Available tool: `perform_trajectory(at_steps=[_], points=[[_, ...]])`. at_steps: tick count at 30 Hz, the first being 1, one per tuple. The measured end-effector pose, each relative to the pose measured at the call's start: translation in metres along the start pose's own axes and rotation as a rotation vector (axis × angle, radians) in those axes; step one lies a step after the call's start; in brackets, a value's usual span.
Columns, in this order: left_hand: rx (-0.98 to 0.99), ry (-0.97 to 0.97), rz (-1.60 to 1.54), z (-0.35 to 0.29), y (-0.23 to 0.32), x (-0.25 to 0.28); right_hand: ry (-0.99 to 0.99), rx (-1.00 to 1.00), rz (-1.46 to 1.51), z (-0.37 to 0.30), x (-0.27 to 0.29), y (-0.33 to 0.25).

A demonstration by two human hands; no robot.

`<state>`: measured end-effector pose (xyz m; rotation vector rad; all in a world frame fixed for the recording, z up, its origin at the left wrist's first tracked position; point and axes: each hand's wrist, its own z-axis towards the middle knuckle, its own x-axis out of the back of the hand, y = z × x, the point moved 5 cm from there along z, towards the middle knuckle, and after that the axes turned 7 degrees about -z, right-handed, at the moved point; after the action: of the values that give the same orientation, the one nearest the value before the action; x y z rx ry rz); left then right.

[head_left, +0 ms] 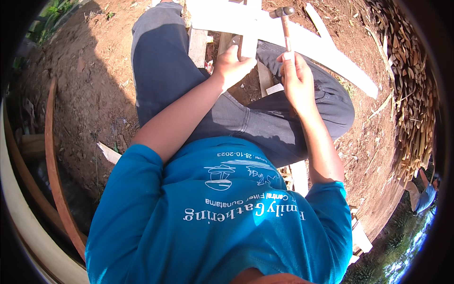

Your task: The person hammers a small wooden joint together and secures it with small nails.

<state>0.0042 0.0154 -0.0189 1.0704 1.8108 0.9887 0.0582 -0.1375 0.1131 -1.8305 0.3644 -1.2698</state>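
My right hand [298, 83] is closed around the wooden handle of a hammer [286, 35], whose metal head is raised at the far side. My left hand [231, 68] grips the near end of a narrow wooden strip [249, 45], with the thumb along its side. Beyond both hands lies a long pale board [326, 52], bright in the sun and tapering to the right. The strip meets this board at its far end; glare hides how they join. The hammer head appears over the board, and I cannot tell whether it touches.
My bent legs [165, 71] in dark trousers surround the work on bare soil [101, 61]. Wood offcuts [197, 47] lie between them. A stack of thin wood pieces [411, 71] rises on the right. Curved planks [54, 156] stand at the left. Another person [425, 194] is at the far right.
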Motion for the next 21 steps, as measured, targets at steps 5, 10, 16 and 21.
perform_trajectory(at_steps=[5, 10, 16, 21], points=[[-0.032, 0.038, 0.171, 0.000, -0.010, 0.004, 0.155, 0.166, 0.275, -0.007, 0.006, -0.030], [-0.064, -0.006, 0.035, -0.008, 0.011, -0.003, 0.063, 0.111, 0.000, 0.001, 0.000, -0.016], [-0.147, 0.113, 0.077, 0.005, -0.010, 0.005, 0.419, 0.307, 0.491, -0.020, 0.045, -0.091], [-0.151, 0.124, 0.153, 0.013, -0.024, 0.002, 0.017, 0.002, -0.190, -0.004, -0.001, -0.008]])
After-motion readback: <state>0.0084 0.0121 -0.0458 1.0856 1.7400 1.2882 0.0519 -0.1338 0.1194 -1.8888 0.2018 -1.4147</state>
